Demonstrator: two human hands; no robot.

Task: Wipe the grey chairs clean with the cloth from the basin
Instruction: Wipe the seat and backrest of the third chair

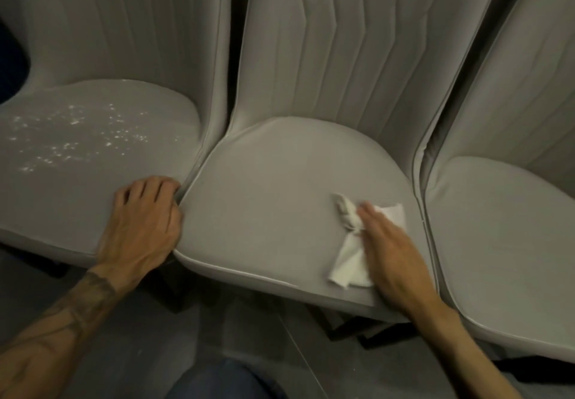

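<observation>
- Kneeling or standing close, I see my own leg in blue cloth (224, 380) at the bottom edge, cut off by the frame, with dark floor (174, 330) between it and the seats.
- My right hand (389, 249) lies flat, fingers extended and together, pressing the white cloth (348, 261) onto the front right part of the middle chair (273, 199); it grips nothing, the palm only bears down. The cloth is crumpled; one twisted end shows beyond my fingertips, another corner near the seat's front edge. The hand is motion-blurred.
- My left hand (146, 221) rests palm down on the right front corner of the left chair (77, 187), fingers curled into the gap where that seat meets the middle one; it holds no object.
- Bare seat lies open to the left and behind the cloth; the front edge is just beside its near corner.
- White specks (71, 137) are scattered over the left chair's seat, well apart from the cloth.
- The right chair (504, 243) stands just beside the middle one, its seat cut off at the frame's right edge.
- Dark chair legs (348, 330) show partly beneath the seats.
- Ribbed backrests rise at the far side, tops out of frame; a dark blue shape (12, 56) at far left is unidentifiable.
</observation>
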